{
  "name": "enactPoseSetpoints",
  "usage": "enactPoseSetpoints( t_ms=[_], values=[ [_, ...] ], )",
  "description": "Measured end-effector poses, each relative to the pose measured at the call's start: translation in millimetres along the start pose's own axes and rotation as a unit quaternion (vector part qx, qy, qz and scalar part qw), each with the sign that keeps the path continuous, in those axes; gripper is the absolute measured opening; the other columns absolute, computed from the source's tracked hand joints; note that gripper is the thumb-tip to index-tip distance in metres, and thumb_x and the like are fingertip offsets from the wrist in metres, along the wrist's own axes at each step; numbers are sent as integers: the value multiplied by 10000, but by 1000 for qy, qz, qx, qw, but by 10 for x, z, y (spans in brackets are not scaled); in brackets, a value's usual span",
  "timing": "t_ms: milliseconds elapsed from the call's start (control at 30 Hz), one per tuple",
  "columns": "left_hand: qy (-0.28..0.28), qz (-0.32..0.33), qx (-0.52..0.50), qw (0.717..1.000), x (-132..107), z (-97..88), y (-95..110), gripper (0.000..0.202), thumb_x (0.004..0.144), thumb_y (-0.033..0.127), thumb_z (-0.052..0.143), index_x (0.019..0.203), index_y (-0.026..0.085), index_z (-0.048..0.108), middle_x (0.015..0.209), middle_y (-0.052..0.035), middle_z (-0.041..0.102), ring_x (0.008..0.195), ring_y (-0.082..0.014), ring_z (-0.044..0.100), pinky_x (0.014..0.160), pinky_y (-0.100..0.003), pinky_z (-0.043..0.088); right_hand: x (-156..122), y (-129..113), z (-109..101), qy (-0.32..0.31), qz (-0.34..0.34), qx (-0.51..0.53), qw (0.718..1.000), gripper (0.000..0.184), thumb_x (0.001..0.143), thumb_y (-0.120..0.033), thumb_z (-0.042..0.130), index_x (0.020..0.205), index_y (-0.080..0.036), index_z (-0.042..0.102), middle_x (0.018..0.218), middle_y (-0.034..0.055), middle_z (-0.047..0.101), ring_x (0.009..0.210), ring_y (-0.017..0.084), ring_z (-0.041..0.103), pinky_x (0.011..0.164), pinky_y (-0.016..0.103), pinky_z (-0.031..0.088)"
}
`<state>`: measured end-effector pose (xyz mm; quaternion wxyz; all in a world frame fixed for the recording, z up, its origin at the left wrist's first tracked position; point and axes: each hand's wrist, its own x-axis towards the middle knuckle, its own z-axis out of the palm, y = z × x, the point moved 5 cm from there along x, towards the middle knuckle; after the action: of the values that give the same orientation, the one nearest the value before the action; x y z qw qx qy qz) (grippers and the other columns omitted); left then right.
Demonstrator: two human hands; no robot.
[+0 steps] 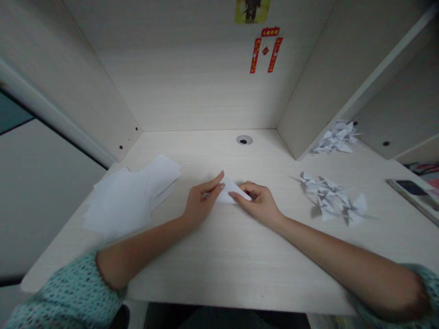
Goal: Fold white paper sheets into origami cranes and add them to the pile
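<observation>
while two hands [201, 202] [261, 201] hold one paper [227, 194], two folded-paper heaps [328, 194] [336, 138] lie apart.

Folded white paper [230, 187] is showing up just below the center of the frame, looking kinda triangular, its peak pointing up, a straight edge facing the bottom, sides getting partly hidden.
</observation>
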<state>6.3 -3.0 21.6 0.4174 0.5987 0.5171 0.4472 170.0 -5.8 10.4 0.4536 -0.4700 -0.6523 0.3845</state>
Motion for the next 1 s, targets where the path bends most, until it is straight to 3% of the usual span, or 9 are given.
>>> enactPoseSetpoints(
  t_ms=[167,267,467,633,767,900,1000],
  values=[
    [-60,-32,4,998,76,10,-25,452,783,394,626,1197,211,621,944,4,743,822,-187,654,767,-298,498,7,28,19,-16,33,32,999,233,747,-396,662,691,-170,664,669,22,639,616,143,543,585,273,403],
    [-62,-33,-1,998,123,-26,4,452,748,399,664,1158,209,656,910,-18,742,780,-172,647,715,-274,487,11,11,17,-23,24,14,999,240,754,-401,651,679,-172,656,653,13,627,607,136,534,576,266,395],
    [-97,-29,25,995,160,-38,38,301,722,462,659,778,179,748,783,-38,726,680,-160,618,572,-238,438,4,-21,6,-24,0,-13,1000,235,763,-402,650,697,-178,668,674,18,630,625,139,540,579,267,396],
    [-43,-4,11,999,135,-72,39,280,746,453,641,761,184,718,722,-15,685,644,-135,576,565,-227,409,26,-22,-25,-9,49,40,998,260,744,-445,668,716,-187,686,720,34,673,695,170,590,628,281,441],
    [10,-3,-23,1000,132,-95,23,278,766,445,626,699,177,654,651,14,615,590,-107,505,526,-210,360,65,0,-79,31,72,135,988,321,739,-474,662,919,-210,692,863,34,694,693,147,581,609,265,447],
    [45,-18,-70,996,133,-100,15,291,765,444,628,661,174,598,599,36,542,536,-85,429,499,-207,320,89,54,-59,31,89,207,974,399,674,-453,733,979,-202,676,733,-1,661,563,101,514,558,248,424],
    [56,-17,-92,994,113,-90,43,296,773,438,624,643,177,570,576,47,510,526,-80,408,506,-207,322,78,84,25,9,130,275,952,343,636,-436,769,838,-171,685,641,-6,645,549,106,540,594,269,458]
  ],
)
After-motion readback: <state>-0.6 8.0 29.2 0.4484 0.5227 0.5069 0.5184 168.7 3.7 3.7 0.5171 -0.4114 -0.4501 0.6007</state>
